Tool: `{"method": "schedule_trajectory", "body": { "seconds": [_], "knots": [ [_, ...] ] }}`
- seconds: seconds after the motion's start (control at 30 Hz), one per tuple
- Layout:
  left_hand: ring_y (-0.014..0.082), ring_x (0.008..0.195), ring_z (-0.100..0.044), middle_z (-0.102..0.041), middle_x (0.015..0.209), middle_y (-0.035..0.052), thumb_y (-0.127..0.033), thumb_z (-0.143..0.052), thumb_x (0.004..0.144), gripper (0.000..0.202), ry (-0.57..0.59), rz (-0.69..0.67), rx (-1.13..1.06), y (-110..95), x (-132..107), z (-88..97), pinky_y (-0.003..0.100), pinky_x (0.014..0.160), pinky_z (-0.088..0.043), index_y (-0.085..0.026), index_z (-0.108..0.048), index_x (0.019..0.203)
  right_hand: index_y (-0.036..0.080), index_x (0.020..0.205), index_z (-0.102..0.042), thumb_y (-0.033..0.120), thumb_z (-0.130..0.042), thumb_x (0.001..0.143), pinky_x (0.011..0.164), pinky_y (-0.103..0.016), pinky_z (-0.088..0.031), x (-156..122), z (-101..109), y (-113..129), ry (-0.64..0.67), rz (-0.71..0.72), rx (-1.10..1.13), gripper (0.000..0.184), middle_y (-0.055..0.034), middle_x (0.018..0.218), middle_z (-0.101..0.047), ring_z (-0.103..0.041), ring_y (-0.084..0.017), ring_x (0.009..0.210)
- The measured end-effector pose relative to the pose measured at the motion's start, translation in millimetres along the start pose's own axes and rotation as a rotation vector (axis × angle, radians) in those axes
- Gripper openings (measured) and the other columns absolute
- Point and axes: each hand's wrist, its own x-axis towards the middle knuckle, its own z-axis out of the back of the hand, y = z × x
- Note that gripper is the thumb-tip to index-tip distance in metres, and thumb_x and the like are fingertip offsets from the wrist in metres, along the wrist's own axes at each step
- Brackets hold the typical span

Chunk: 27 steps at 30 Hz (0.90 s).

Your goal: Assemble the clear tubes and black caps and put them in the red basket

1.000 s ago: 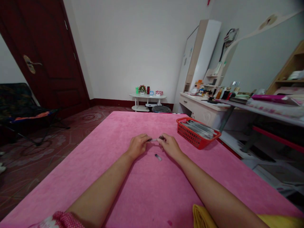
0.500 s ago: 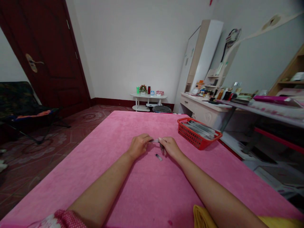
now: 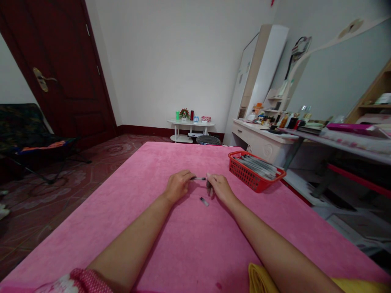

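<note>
My left hand point(image 3: 179, 186) is closed around a slim pen point(image 3: 200, 178), whose clear barrel and dark end stick out to the right. My right hand point(image 3: 217, 186) sits just beyond that end, with a small gap between. Its thumb and fingers are drawn together; whatever they may hold is hidden. A pen cap point(image 3: 204, 201), clear with a dark end, lies on the pink cloth point(image 3: 183, 244) below and between the hands.
A red plastic basket point(image 3: 256, 185) full of slim grey pens stands to the right of my right hand. Yellow fabric point(image 3: 259, 278) lies near the front edge. Beyond the table are a low white stand point(image 3: 171, 121), a dressing table point(image 3: 259, 133) and a folding chair point(image 3: 33, 134).
My right hand has shifted slightly right, off the pen's end. That dark end is now exposed, where the right fingers were touching before. The left hand and the cap stay in place.
</note>
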Motion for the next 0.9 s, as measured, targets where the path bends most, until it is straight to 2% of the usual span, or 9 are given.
{"method": "schedule_trajectory", "body": {
  "seconds": [0.07, 0.13, 0.2, 0.27, 0.33, 0.43, 0.53, 0.73, 0.9],
  "knots": [
    [0.0157, 0.082, -0.06, -0.065, 0.088, 0.0049, -0.01, -0.05, 0.081, 0.024, -0.026, 0.028, -0.007, 2, 0, -1.0, 0.025, 0.072, -0.046, -0.02, -0.065, 0.097, 0.016, 0.072, -0.063, 0.038, -0.038, 0.089, 0.06, -0.026, -0.047, 3, 4, -4, -0.135, 0.109, -0.168, 0.037, -0.0053, 0.068, -0.065, -0.061, -0.015, 0.062],
    [0.0159, 0.083, -0.059, -0.065, 0.089, 0.0045, -0.008, -0.05, 0.08, 0.026, -0.043, 0.055, -0.013, 5, -1, -2.1, 0.025, 0.072, -0.046, -0.02, -0.065, 0.098, 0.017, 0.095, -0.066, 0.025, -0.047, 0.084, 0.083, -0.031, -0.045, 5, 7, -10, -0.189, 0.222, -0.359, 0.024, -0.0083, 0.099, -0.067, -0.059, -0.018, 0.093],
    [0.0161, 0.084, -0.059, -0.065, 0.09, 0.0043, -0.007, -0.051, 0.079, 0.027, -0.049, 0.078, -0.02, 7, -2, -3.1, 0.025, 0.073, -0.046, -0.02, -0.064, 0.099, 0.02, 0.118, -0.059, 0.015, -0.051, 0.079, 0.097, -0.035, -0.036, 5, 8, -15, -0.127, 0.287, -0.498, 0.04, -0.0082, 0.126, -0.056, -0.046, -0.021, 0.118],
    [0.0159, 0.084, -0.06, -0.065, 0.09, 0.0041, -0.007, -0.051, 0.079, 0.027, -0.045, 0.091, -0.025, 8, -2, -4.1, 0.025, 0.073, -0.046, -0.02, -0.064, 0.099, 0.023, 0.129, -0.051, 0.011, -0.052, 0.078, 0.103, -0.039, -0.029, 3, 6, -19, -0.013, 0.305, -0.587, 0.053, -0.0064, 0.138, -0.047, -0.035, -0.024, 0.129],
    [0.0158, 0.083, -0.06, -0.065, 0.089, 0.0039, -0.008, -0.051, 0.08, 0.027, -0.038, 0.094, -0.027, 9, -2, -4.9, 0.025, 0.073, -0.046, -0.02, -0.065, 0.099, 0.024, 0.129, -0.052, 0.01, -0.052, 0.079, 0.103, -0.04, -0.027, 2, 3, -20, 0.083, 0.321, -0.638, 0.052, -0.0058, 0.136, -0.05, -0.035, -0.024, 0.129],
    [0.0158, 0.083, -0.06, -0.065, 0.088, 0.0038, -0.009, -0.05, 0.08, 0.026, -0.03, 0.095, -0.026, 9, -2, -5.6, 0.025, 0.072, -0.047, -0.02, -0.065, 0.098, 0.023, 0.112, -0.063, 0.01, -0.054, 0.08, 0.097, -0.035, -0.032, 2, 1, -15, 0.111, 0.365, -0.662, 0.037, -0.0061, 0.115, -0.064, -0.05, -0.021, 0.112],
    [0.016, 0.084, -0.06, -0.065, 0.088, 0.0042, -0.009, -0.05, 0.081, 0.026, -0.031, 0.093, -0.034, 9, -2, -5.8, 0.026, 0.073, -0.047, -0.02, -0.065, 0.099, 0.023, 0.1, -0.068, 0.013, -0.057, 0.079, 0.089, -0.032, -0.036, 2, 2, -11, 0.068, 0.38, -0.671, 0.026, -0.0057, 0.099, -0.068, -0.056, -0.02, 0.097],
    [0.0161, 0.084, -0.061, -0.066, 0.089, 0.0044, -0.01, -0.05, 0.081, 0.024, -0.025, 0.092, -0.057, 9, -1, -5.8, 0.026, 0.074, -0.048, -0.02, -0.065, 0.098, 0.02, 0.09, -0.069, 0.016, -0.059, 0.079, 0.076, -0.026, -0.04, 3, 4, -16, 0.02, 0.25, -0.574, 0.015, -0.0055, 0.089, -0.065, -0.058, -0.016, 0.085],
    [0.0159, 0.083, -0.061, -0.066, 0.089, 0.0036, -0.009, -0.051, 0.081, 0.025, -0.012, 0.092, -0.06, 9, -1, -6.2, 0.026, 0.073, -0.047, -0.02, -0.065, 0.098, 0.019, 0.087, -0.064, 0.018, -0.057, 0.077, 0.075, -0.026, -0.042, 3, 8, -17, -0.169, 0.216, -0.378, 0.012, -0.0036, 0.088, -0.065, -0.058, -0.015, 0.082]
  ]
}}
